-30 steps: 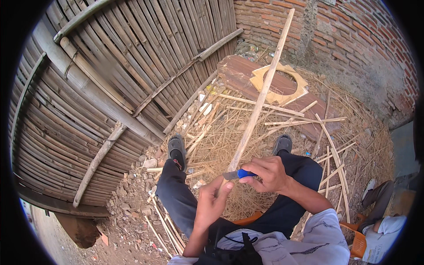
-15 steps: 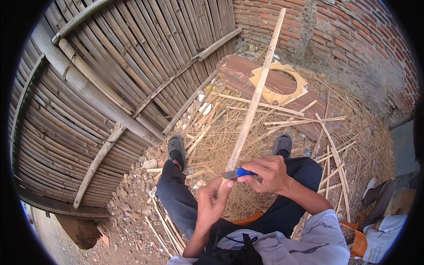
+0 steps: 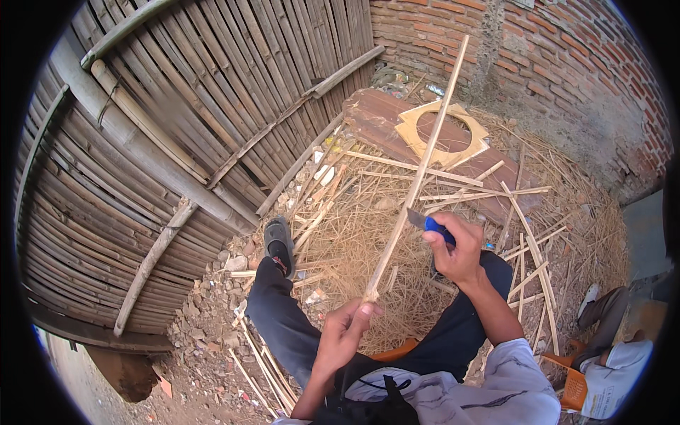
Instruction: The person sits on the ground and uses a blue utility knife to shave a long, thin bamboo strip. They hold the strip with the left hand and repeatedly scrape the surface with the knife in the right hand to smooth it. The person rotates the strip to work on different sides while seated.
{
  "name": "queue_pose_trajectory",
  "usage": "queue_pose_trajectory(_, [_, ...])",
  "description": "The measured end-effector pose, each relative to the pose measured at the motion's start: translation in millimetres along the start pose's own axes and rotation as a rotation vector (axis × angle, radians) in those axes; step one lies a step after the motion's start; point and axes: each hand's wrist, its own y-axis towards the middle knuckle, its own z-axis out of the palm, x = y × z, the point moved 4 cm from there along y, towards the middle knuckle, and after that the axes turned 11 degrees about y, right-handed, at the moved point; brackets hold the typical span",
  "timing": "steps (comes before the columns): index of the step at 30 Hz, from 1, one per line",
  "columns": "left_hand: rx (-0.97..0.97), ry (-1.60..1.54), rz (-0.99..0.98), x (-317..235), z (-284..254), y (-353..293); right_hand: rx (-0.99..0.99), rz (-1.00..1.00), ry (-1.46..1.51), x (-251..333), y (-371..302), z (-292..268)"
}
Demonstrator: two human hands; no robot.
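A long, thin wooden strip [image 3: 418, 177] slants up and away from me, its near end gripped in my left hand [image 3: 341, 334]. Just above that hand, a small curl of wood sticks out from the strip. In my right hand [image 3: 459, 249], to the right of the strip's middle, is a knife with a blue handle [image 3: 439, 230]. Its short grey blade [image 3: 416, 218] points left, at the strip's edge; whether it touches the wood I cannot tell.
Several cut strips [image 3: 531, 248] lie on straw-like shavings [image 3: 382, 234]. Beyond them a brown board [image 3: 375, 117] carries a star-edged ring [image 3: 464, 152]. A bamboo wall [image 3: 234, 92] rises left, a brick wall [image 3: 552, 64] behind. Another person's leg [image 3: 605, 312] and an orange plastic chair [image 3: 575, 386] are at right.
My right hand with the knife has moved up and right, away from my left hand. The strip has turned edge-on and its far end has dropped lower and shifted right.
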Motion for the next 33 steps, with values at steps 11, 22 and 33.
queue_pose_trajectory(11, [0.001,0.086,-0.020,-4.7,-9.1,11.3,0.333,-0.193,0.094,26.0,-24.5,46.9])
queue_pose_trajectory(22, [-0.110,0.376,0.148,-26.9,-1.7,11.9,0.329,-0.191,0.035,31.0,-23.1,45.8])
queue_pose_trajectory(33, [-0.039,0.358,0.043,-16.0,-5.7,-4.6,0.074,-0.081,-0.091,-0.9,1.2,13.9])
